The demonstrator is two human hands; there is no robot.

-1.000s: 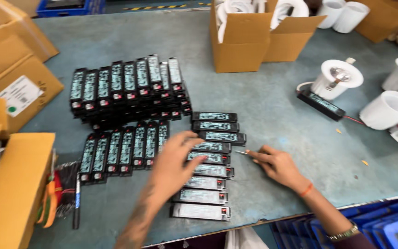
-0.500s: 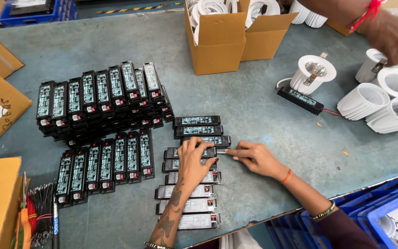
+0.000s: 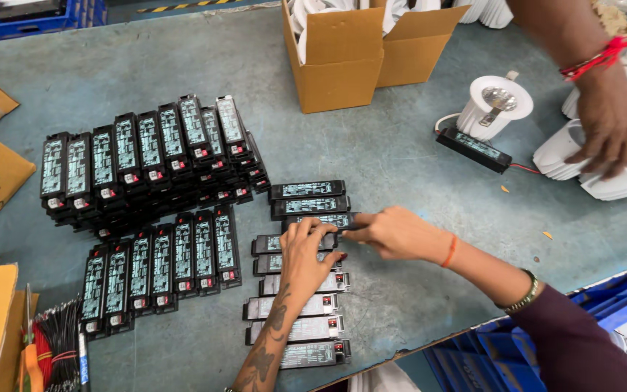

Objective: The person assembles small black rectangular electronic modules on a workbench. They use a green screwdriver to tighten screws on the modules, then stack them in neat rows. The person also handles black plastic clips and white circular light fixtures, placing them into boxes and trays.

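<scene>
A column of flat black driver modules (image 3: 306, 190) lies on the grey-green table (image 3: 400, 160), running toward its near edge. My left hand (image 3: 305, 255), on a tattooed forearm, rests on the middle of the column with its fingertips on the third module (image 3: 332, 219). My right hand (image 3: 397, 232), with an orange thread at the wrist, pinches that module's right end. My hands hide parts of the modules under them.
Left of my hands stand a big stack of black modules (image 3: 146, 156) and a single row of them (image 3: 161, 261). Open cardboard boxes (image 3: 335, 58) sit at the back. Another person's hand (image 3: 607, 123) reaches into white lamp housings (image 3: 618, 178). A wire bundle (image 3: 59, 341) lies bottom left.
My left hand has moved up the column onto the third module and my right hand has closed on its end. The other person's hand has moved down onto the white housings.
</scene>
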